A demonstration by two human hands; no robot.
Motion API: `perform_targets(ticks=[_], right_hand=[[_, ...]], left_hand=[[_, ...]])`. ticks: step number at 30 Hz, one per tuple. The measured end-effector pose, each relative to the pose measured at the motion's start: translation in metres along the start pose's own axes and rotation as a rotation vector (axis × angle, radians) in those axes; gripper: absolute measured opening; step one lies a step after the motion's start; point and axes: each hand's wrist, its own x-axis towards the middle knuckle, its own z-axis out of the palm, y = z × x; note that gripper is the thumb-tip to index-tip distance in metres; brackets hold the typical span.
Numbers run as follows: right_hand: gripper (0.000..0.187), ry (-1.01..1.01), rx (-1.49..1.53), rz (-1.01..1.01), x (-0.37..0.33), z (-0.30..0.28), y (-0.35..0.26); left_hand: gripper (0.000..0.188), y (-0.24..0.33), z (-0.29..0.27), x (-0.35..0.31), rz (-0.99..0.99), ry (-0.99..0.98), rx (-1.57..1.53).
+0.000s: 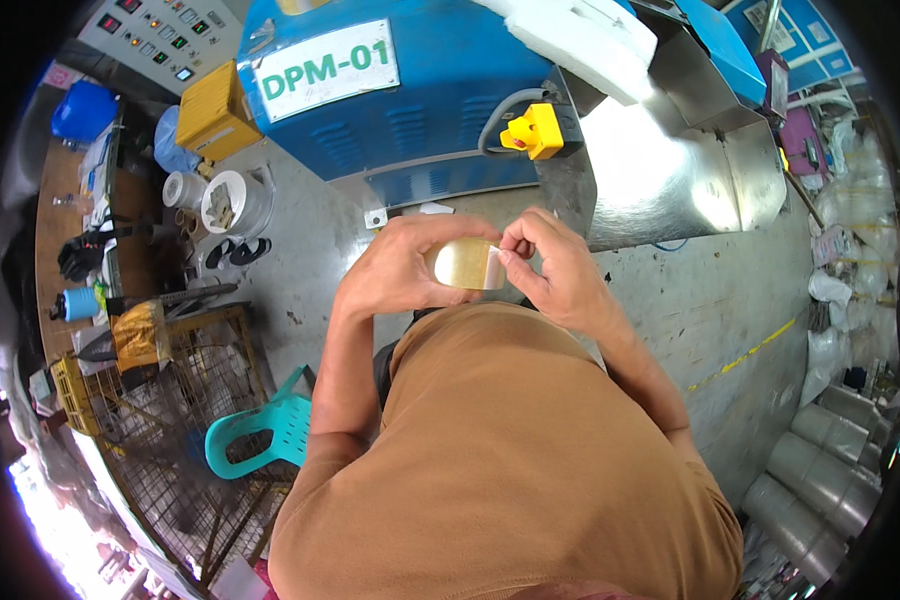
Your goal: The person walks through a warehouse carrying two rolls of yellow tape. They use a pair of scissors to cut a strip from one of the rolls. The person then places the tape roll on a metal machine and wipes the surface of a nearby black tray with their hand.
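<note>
Held up in front of my chest is a roll of clear yellowish tape (pixel 460 264), its glossy side facing up. My left hand (pixel 398 262) wraps round the roll from the left, thumb below and fingers above. At the roll's right end my right hand (pixel 558 265) pinches a whitish edge, which looks like the loose end of the tape, between thumb and forefinger. The roll's core is hidden by my left hand.
Ahead stands a blue machine (pixel 410 120) with a yellow switch box (pixel 533 132) and a shiny metal chute (pixel 660 170). On the left are a wire cage cart (pixel 185 400), a teal plastic chair (pixel 270 435) and white buckets (pixel 238 203). Metal cylinders (pixel 810 500) lie at right.
</note>
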Motion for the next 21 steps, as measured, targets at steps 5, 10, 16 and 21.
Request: perform_targets(ticks=[5,10,16,21], right_hand=[[0.021,-0.147,0.212,0.174,-0.012,-0.020,0.023],[0.024,-0.093,0.282,0.185,-0.018,-0.035,0.025],[0.044,0.067,0.171,0.161,-0.057,-0.062,0.033],[0.046,0.127,0.197,0.271,-0.087,-0.088,0.045]], left_hand=[[0.062,-0.012,0.013,0.013,0.067,-0.085,0.020],[0.054,0.003,0.025,0.030,-0.027,-0.073,-0.043],[0.051,0.016,0.055,0.064,-0.164,-0.143,-0.166],[0.052,0.024,0.099,0.085,-0.123,-0.198,-0.133]])
